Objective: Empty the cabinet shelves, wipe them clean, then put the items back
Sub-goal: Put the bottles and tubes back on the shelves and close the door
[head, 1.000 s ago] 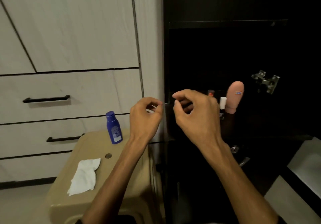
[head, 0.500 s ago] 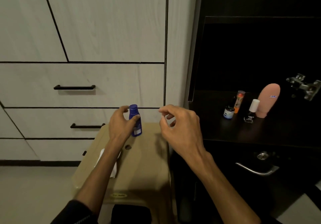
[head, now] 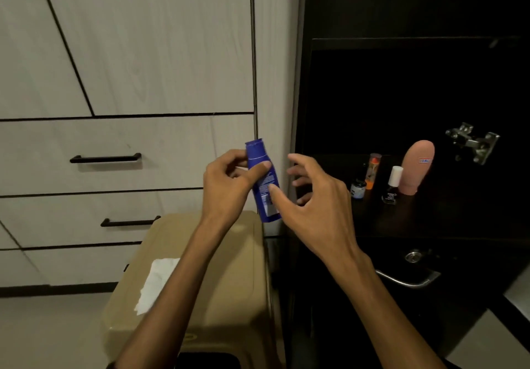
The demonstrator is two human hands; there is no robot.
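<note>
The left hand [head: 229,185] grips a blue bottle [head: 263,181] between thumb and fingers, holding it upright with a slight tilt, above the far edge of a beige stool [head: 229,268]. The right hand [head: 312,196] is spread just beside it, its thumb tip touching the bottle's label. Right of that hand, on the dark shelf [head: 430,219], stand a small dark bottle [head: 358,188], an orange tube [head: 372,171], a white-capped bottle [head: 391,186] and a pink tube [head: 417,166]; a white cloth [head: 156,282] lies on the stool below the left forearm.

Left hand [head: 226,185] gripping, right hand [head: 315,202] spread.
</note>
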